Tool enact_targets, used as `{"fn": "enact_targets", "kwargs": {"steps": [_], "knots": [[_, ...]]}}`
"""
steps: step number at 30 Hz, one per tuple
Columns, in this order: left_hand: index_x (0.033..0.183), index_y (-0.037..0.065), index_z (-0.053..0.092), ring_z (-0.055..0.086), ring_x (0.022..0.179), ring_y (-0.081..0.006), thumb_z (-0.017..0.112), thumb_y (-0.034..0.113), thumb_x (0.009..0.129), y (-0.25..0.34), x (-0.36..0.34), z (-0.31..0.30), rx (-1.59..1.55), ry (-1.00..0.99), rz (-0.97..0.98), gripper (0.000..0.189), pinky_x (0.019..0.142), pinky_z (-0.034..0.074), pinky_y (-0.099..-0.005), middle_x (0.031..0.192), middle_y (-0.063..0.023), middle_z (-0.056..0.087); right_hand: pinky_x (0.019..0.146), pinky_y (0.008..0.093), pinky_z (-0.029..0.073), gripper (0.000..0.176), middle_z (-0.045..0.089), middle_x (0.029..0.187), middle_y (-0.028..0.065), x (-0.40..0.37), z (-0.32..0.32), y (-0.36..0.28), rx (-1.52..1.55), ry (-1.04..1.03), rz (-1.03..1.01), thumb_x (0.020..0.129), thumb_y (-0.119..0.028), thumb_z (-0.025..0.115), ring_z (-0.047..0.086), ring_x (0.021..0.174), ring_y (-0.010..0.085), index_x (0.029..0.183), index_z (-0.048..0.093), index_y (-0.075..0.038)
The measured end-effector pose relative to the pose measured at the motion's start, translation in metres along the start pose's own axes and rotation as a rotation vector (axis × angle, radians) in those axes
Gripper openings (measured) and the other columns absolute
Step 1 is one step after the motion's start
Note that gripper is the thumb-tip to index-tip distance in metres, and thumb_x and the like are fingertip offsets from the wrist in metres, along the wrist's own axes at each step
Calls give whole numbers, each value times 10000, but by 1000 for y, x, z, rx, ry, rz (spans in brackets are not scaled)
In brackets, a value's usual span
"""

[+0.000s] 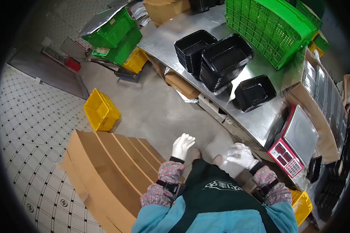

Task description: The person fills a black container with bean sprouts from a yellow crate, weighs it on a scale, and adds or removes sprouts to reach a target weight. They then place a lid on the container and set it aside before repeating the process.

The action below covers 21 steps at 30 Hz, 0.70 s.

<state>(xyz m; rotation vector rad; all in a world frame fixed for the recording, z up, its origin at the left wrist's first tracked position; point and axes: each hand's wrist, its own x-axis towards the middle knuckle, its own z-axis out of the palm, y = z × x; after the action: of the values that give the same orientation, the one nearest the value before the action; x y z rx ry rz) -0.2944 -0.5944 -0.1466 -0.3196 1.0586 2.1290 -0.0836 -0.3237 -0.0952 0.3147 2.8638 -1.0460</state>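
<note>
My left hand [182, 146], in a white glove, hovers over the floor beside the stacked brown cardboard [116, 167]. Its fingers are loosely bent and slightly apart, with nothing visible in them. Also gloved in white, my right hand [242, 155] is near the front edge of the metal table [252, 126]. Its fingers look apart and hold nothing that I can see, though they are a little blurred. On the table are two stacks of black plastic trays [226, 58] and a shorter stack of black trays [256, 93], all beyond reach of both hands.
A red-framed weighing scale [286, 157] stands at the table's right end, beside an open carton [319, 101] of wrapped contents. Green crates [268, 31] occupy the far side. A yellow crate [101, 110] sits on the floor, with green crates [112, 35] stacked farther back.
</note>
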Motion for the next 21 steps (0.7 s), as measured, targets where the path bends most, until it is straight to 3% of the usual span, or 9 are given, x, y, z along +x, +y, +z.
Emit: {"fn": "enact_targets", "kwargs": {"steps": [2,5,6,9,10,13,14,17,21], "knots": [[927,-9,647,639,1028,-335,440,438,1002,-9,-6,-21,15,87,-2,499,925,500,-460,1070,-197,667,1118,440,280,514,536,1336,178,15,18,0,68,-142,53,806,-584,645,376,1333,379,1048,740,-140],[876,13,705,556,1188,-314,277,557,1009,-24,-15,-56,274,170,-70,705,1045,366,-486,1178,-182,657,1072,423,352,552,594,1253,184,40,53,22,189,-256,249,815,-577,647,477,1254,363,1088,721,-102],[936,7,709,553,1194,-299,280,554,1009,-29,-16,-67,326,268,-129,698,1056,354,-444,1183,-169,659,1002,398,426,594,630,1188,198,56,66,32,274,-322,292,826,-497,670,570,1146,347,1230,629,-64],[1108,18,691,549,1204,-257,292,555,1002,-63,2,-144,773,270,-132,677,1059,358,-336,1236,-131,641,1037,407,379,699,630,1188,192,106,91,12,386,-327,576,773,-404,751,543,1155,316,1353,518,-92],[1171,17,659,520,1245,-285,336,520,1000,-57,3,-147,859,289,-269,623,1088,341,-353,1275,-154,610,1066,404,355,776,552,1282,207,125,116,25,266,-399,559,748,-349,766,465,1238,336,1401,439,-86],[1163,43,661,510,1244,-317,637,447,869,-71,17,-197,1239,275,-117,500,1084,360,-386,1277,-186,588,1124,387,302,898,356,1475,230,183,164,23,-271,-551,250,718,-268,779,272,1404,363,1466,322,-74],[1174,48,652,497,1256,-322,680,438,830,-68,24,-205,1289,313,-89,521,1085,360,-392,1293,-181,575,1154,388,256,936,194,1553,219,204,159,9,-39,-603,452,706,-255,790,109,1461,359,1480,294,-80],[1214,64,618,434,1302,-347,806,400,698,-31,68,-197,1399,391,-10,643,1088,362,-423,1334,-172,536,1110,428,329,869,236,1516,289,219,196,35,230,-344,276,726,-217,755,337,1357,425,1471,325,-90],[1134,70,643,406,1307,-402,802,334,691,-20,195,-178,1551,306,344,539,1077,371,-462,1308,-166,547,1044,384,404,668,388,1444,231,189,179,47,659,-328,469,804,-195,721,474,1265,348,1393,445,-40]]}}
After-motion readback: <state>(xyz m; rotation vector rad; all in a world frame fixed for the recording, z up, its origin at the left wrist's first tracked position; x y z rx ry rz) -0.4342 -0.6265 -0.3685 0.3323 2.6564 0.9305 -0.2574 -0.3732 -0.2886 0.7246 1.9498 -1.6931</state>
